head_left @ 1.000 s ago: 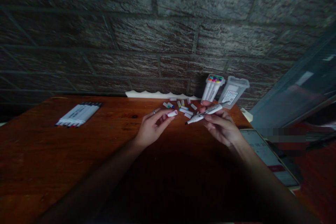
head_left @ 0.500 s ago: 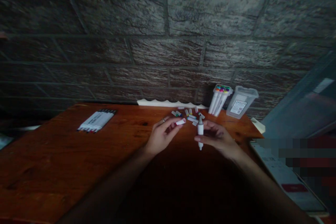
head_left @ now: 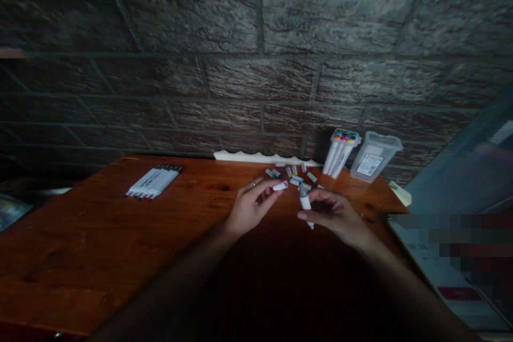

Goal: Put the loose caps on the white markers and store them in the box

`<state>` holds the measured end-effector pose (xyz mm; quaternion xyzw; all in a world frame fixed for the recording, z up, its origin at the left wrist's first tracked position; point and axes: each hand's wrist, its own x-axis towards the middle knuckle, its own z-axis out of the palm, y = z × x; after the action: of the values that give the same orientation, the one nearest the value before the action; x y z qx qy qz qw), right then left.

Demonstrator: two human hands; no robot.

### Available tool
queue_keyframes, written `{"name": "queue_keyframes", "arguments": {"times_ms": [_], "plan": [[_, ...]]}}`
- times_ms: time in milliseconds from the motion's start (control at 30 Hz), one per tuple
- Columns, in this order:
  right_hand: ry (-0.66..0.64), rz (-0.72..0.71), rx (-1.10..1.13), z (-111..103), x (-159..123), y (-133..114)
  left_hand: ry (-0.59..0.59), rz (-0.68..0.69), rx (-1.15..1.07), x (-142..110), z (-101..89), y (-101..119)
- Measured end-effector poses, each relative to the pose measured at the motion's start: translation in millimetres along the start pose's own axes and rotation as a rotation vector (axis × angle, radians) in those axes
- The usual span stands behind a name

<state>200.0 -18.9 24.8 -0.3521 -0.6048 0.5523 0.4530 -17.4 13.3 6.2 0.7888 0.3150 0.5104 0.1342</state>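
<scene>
My left hand (head_left: 252, 204) pinches a white marker cap (head_left: 280, 186) with a reddish end, its opening facing right. In my right hand (head_left: 334, 215) is a white marker (head_left: 305, 203) without caps on its ends, grey at the top and tilted a little to the left. The cap and the marker are a short way apart. Just behind both hands, several loose marker caps (head_left: 296, 178) with coloured ends lie scattered on the wooden table (head_left: 200, 192).
A clear holder (head_left: 340, 155) of white markers with coloured tops stands at the back right, beside a clear plastic box (head_left: 374, 157) with a label. Flat on the left lies a row of markers (head_left: 154, 181). A white wavy-edged strip (head_left: 256, 157) runs along the brick wall (head_left: 232, 77).
The marker in my right hand has tipped its upper end to the left, toward the cap. My left hand still holds the cap. The view has shifted slightly.
</scene>
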Motion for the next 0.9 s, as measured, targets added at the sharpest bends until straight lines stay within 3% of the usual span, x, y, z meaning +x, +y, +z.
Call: {"name": "queue_keyframes", "arguments": {"times_ms": [600,900], "plan": [[0.063,0.045,0.020,0,1,-1,-0.003,-0.001,0.018,0,-0.7,1],[0.278,-0.012,0.263,-10,4,2,0.016,-0.015,0.051,-1,0.9,-1]]}}
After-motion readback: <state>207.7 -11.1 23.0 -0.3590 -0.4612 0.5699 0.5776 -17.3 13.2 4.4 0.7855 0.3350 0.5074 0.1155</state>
